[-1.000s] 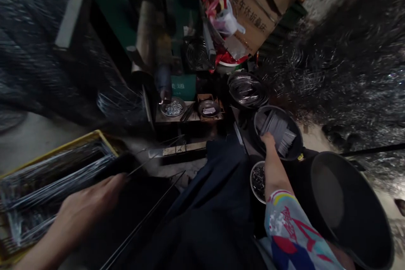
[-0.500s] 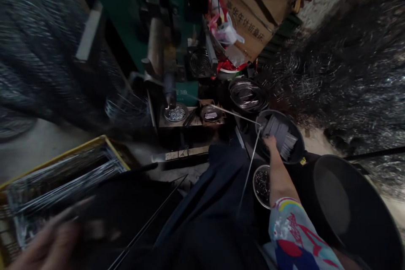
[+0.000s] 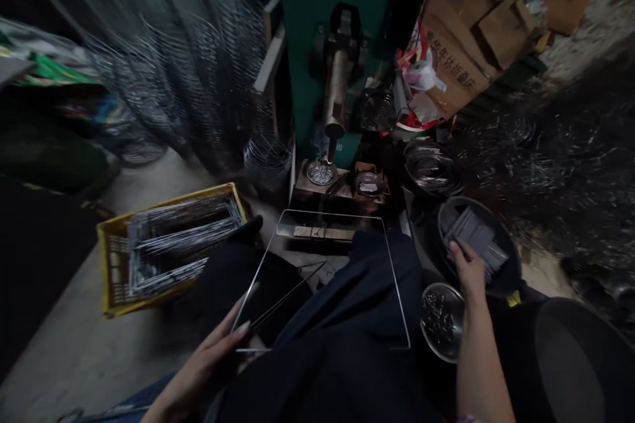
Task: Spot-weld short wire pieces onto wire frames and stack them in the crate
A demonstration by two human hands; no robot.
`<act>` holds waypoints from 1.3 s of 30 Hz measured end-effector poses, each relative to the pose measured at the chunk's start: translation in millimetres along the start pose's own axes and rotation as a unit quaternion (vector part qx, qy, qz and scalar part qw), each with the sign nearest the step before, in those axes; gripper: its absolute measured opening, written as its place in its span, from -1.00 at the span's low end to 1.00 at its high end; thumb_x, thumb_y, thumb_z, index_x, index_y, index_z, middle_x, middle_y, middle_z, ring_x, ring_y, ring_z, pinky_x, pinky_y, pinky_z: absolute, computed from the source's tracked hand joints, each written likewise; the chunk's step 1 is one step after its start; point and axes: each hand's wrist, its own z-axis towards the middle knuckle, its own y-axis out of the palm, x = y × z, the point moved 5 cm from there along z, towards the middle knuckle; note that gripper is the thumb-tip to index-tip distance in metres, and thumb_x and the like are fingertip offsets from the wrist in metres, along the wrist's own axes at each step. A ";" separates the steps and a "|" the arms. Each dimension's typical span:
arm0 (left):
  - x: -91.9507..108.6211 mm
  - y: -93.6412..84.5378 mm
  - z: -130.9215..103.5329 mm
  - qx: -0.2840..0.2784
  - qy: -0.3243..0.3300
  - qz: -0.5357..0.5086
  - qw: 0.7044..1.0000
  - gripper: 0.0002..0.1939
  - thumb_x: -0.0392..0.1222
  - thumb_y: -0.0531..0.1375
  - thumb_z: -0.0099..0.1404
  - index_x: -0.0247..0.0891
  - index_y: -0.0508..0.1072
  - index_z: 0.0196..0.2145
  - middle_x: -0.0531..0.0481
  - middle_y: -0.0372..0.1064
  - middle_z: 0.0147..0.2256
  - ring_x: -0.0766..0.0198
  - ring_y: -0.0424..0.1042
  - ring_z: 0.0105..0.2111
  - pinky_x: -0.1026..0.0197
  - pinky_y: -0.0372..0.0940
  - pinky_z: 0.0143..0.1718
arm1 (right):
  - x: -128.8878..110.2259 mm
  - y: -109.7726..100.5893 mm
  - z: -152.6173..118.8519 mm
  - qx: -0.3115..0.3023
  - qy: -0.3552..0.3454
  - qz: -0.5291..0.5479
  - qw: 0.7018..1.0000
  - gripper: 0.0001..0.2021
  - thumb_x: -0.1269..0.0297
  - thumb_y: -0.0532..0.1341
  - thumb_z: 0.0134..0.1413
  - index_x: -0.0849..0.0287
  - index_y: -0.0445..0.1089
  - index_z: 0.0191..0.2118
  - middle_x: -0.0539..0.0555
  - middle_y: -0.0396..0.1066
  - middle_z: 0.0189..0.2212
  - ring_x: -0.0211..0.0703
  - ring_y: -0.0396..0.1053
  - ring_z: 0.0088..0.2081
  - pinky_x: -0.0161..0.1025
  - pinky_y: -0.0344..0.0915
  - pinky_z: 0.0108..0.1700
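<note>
My left hand [image 3: 225, 337] grips a thin rectangular wire frame [image 3: 397, 277] by its left side, above my dark-clothed lap. The frame's near side has a gap. My right hand [image 3: 467, 263] reaches into a dark round basin [image 3: 513, 258] on the right, its fingers at a stack of flat grey metal pieces [image 3: 479, 234]. Whether a piece is between those fingers is too small to tell. Below that hand's left side, a metal bowl [image 3: 459, 314] holds small dark metal parts.
A green machine [image 3: 307, 33] stands ahead, with a dish of small shiny pieces [image 3: 321, 173] under its head. At the left, a yellow crate [image 3: 104, 258] holds wire frames. Coiled wire [image 3: 430, 168] lies beyond the basin, and a large dark tub [image 3: 570, 357] is at the lower right.
The view has swung left. My left hand, blurred at the lower left before, now holds the wire frame over my lap. My right hand remains at the basin, now over the stack.
</note>
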 end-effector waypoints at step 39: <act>15.7 17.4 32.0 -0.069 0.085 -0.056 0.992 0.01 -0.07 0.29 0.25 -0.04 -0.31 0.40 -0.11 0.52 -0.47 0.21 0.43 -0.64 0.27 0.34 -0.62 | -205.4 127.9 -176.5 -0.421 -0.430 -0.033 0.798 -0.39 0.12 0.26 0.14 0.15 0.22 0.29 0.22 0.37 0.14 0.04 0.33 0.16 0.00 0.33 0.15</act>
